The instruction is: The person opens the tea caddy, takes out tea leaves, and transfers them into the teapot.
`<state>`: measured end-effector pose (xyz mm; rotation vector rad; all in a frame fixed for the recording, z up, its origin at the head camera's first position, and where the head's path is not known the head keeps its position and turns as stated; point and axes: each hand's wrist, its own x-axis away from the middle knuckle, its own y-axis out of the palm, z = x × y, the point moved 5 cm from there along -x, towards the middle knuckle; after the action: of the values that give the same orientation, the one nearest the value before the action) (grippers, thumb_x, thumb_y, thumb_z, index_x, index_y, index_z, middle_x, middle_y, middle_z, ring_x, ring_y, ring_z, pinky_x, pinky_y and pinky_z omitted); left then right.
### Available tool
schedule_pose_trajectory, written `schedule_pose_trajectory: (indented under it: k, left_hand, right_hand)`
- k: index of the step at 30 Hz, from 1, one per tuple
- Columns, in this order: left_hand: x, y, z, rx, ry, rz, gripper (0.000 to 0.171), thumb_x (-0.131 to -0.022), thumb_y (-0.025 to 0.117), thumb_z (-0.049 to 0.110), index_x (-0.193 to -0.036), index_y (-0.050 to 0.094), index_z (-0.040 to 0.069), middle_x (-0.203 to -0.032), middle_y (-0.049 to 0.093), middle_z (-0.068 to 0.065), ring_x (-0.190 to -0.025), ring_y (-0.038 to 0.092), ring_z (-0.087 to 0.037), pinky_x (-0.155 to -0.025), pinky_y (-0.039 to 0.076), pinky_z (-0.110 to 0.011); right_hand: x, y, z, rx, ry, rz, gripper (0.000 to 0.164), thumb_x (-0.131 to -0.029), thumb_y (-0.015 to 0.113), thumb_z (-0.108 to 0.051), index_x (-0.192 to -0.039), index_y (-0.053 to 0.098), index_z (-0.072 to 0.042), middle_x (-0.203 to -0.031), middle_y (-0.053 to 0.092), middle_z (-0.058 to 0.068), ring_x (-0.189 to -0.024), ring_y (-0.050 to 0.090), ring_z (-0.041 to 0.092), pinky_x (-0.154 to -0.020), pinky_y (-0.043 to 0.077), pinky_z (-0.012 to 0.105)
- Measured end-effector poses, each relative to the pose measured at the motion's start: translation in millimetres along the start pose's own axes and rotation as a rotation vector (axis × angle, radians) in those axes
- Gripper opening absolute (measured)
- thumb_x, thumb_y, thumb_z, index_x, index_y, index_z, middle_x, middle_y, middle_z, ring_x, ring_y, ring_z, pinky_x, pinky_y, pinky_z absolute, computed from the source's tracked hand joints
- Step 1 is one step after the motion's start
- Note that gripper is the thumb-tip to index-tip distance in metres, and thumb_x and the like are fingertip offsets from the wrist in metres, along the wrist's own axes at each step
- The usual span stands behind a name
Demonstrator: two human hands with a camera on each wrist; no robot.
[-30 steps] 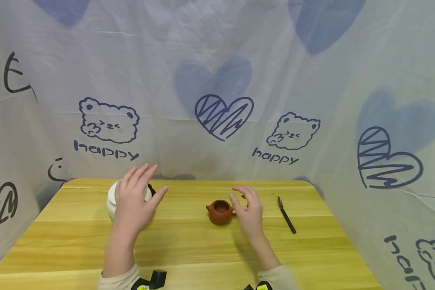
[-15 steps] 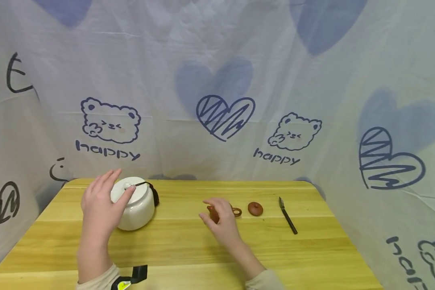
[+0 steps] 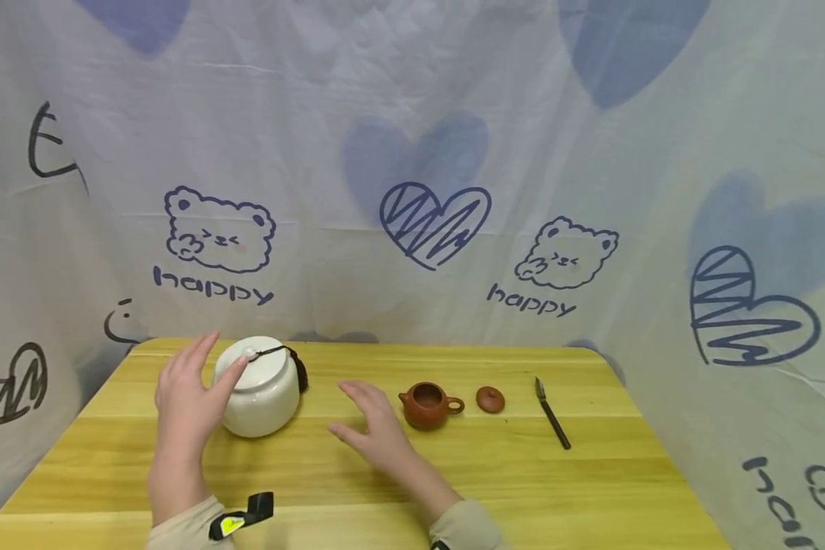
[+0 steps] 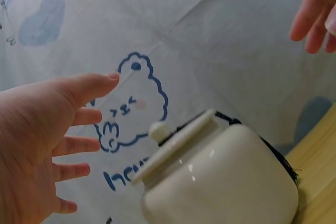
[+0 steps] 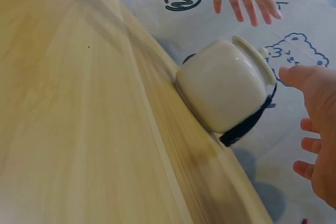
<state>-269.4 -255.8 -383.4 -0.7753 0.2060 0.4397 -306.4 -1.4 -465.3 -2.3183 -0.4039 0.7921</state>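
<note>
A white lidded ceramic jar point(image 3: 261, 401) with a round knob and a black tassel cord stands at the left of the table. Beside its left side is my left hand point(image 3: 191, 397), fingers spread and thumb extended, holding nothing; the left wrist view shows a gap between that hand point(image 4: 37, 145) and the jar point(image 4: 226, 182). My right hand point(image 3: 378, 435) hovers between the jar and a small brown teapot point(image 3: 426, 409), its fingers relaxed and apart. In the right wrist view this hand point(image 5: 323, 124) faces the jar point(image 5: 223, 87) across a gap. The teapot has no lid on it.
Right of the teapot lies its brown lid point(image 3: 490, 399). Farther right is a slim dark-handled tool with a pointed metal tip point(image 3: 552, 414). A printed white curtain point(image 3: 330, 267) rises behind the wooden table point(image 3: 557, 504).
My right hand has moved left from the teapot's handle, across the pot, toward the jar. My left hand has shifted left from in front of the jar to its left side.
</note>
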Motion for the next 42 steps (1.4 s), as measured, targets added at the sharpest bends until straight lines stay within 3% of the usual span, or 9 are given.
schedule_pose_trajectory:
  k: [6,12,24,34,42]
  left_hand:
    - [-3.5,10.5,-23.8,0.026,-0.061,-0.041,0.079,-0.093,0.058,0.052,-0.154,0.028,0.011,-0.158,0.025,-0.024,-0.143,0.017,-0.052,-0.115,0.012,-0.069]
    - [-8.8,27.9,-40.9,0.099,-0.069,-0.055,0.087,-0.088,0.066,0.052,-0.154,0.027,0.012,-0.160,0.024,-0.021,-0.146,0.015,-0.048,-0.116,0.010,-0.067]
    - [-11.9,47.3,-45.7,0.073,-0.007,-0.035,0.096,-0.081,0.074,0.050,-0.154,0.027,0.010,-0.157,0.028,-0.024,-0.142,0.021,-0.050,-0.113,0.015,-0.070]
    - [-14.7,57.5,-57.5,0.082,-0.049,-0.113,0.109,-0.076,0.078,0.052,-0.158,0.016,0.015,-0.159,0.022,-0.025,-0.145,0.016,-0.049,-0.113,0.013,-0.071]
    - [-18.0,58.7,-58.7,0.092,-0.046,-0.116,0.111,-0.075,0.079,0.051,-0.158,0.015,0.015,-0.159,0.022,-0.024,-0.144,0.017,-0.049,-0.112,0.016,-0.071]
  right_hand:
    - [-11.3,18.5,-1.4,-0.005,0.051,-0.081,0.068,-0.092,0.063,-0.045,-0.150,0.038,-0.020,-0.155,0.039,0.001,-0.143,0.037,0.025,-0.116,0.035,0.049]
    - [-21.9,31.5,2.2,0.010,0.067,-0.114,0.070,-0.091,0.064,-0.048,-0.151,0.036,-0.025,-0.156,0.038,-0.001,-0.144,0.035,0.023,-0.117,0.033,0.048]
    - [-44.4,55.8,-4.4,0.040,0.049,-0.182,0.075,-0.090,0.064,-0.051,-0.153,0.033,-0.025,-0.156,0.038,0.001,-0.144,0.035,0.021,-0.117,0.034,0.045]
    - [-53.9,65.5,-4.4,0.032,0.092,-0.193,0.079,-0.089,0.064,-0.051,-0.154,0.028,-0.024,-0.156,0.037,-0.001,-0.144,0.037,0.021,-0.117,0.035,0.042]
    - [-64.4,69.8,-8.2,0.052,0.070,-0.156,0.083,-0.089,0.065,-0.052,-0.155,0.026,-0.022,-0.158,0.035,-0.001,-0.145,0.035,0.020,-0.118,0.033,0.041]
